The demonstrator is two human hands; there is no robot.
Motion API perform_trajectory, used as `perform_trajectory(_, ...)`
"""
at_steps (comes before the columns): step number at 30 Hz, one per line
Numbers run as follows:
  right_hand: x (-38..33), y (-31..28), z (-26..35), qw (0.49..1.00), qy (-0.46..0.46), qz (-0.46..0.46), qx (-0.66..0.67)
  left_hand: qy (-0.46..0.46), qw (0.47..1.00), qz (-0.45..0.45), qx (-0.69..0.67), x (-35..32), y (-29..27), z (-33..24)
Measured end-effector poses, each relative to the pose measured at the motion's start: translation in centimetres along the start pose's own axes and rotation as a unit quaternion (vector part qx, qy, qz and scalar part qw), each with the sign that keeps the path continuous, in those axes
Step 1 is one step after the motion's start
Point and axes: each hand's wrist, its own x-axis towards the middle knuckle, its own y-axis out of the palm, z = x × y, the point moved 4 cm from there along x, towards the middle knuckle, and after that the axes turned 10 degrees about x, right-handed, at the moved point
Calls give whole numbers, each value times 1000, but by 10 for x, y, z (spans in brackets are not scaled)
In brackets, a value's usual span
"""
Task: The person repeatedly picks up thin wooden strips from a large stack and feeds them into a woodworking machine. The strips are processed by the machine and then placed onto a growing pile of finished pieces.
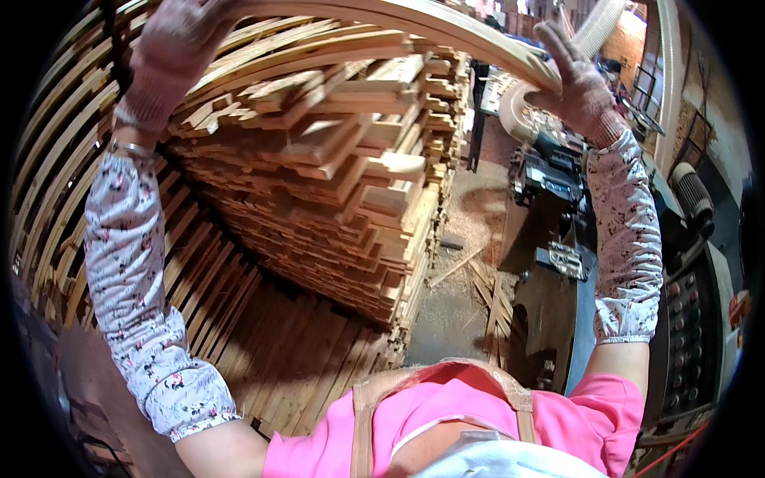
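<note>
A long pale wooden board [414,17] spans the top of the view between my raised hands, bowed by the lens. My left hand [174,62], in a pinkish knitted glove, grips its left end; some fingertips run out of the picture. At the other end my right hand [580,89], gloved the same way, has the board between its thumb and long, spread fingers. Below the board rises a tall stack of wooden boards [343,191], their ends jutting out unevenly. Floral sleeve covers [127,239] wrap both forearms.
More long wooden strips [60,199] lie in rows at the left. Dark machinery [550,179] stands at the right, near a control panel with rows of buttons [684,342]. Loose offcuts [490,299] and sawdust [478,215] cover part of the floor between stack and machine.
</note>
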Motion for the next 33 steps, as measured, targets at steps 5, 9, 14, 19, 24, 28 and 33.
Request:
perform_trajectory(5, -175, -9, 1, 846, 241, 23, 475, 75, 985, -104, -113, 153, -46, -70)
perform_trajectory(9, -352, -67, 46, 867, 418, -20, 270, 64, 977, -80, -187, 218, -42, -116)
perform_trajectory(14, -579, -187, 165, 695, 713, 86, -33, -101, 956, 97, -259, 133, 63, -65)
perform_trajectory(19, -630, -241, 261, 455, 813, 267, -247, -268, 888, 320, -192, -74, 186, 28)
perform_trajectory(24, -676, -165, 143, 523, 786, 202, -261, -352, 807, 447, -159, -184, 190, 100)
perform_trajectory(28, -637, -79, -13, 585, 768, 191, -180, -478, 612, 525, -349, -213, 199, 52)
perform_trajectory(33, -637, -55, -35, 609, 752, 194, -161, -406, 733, 533, -119, -172, 159, 39)
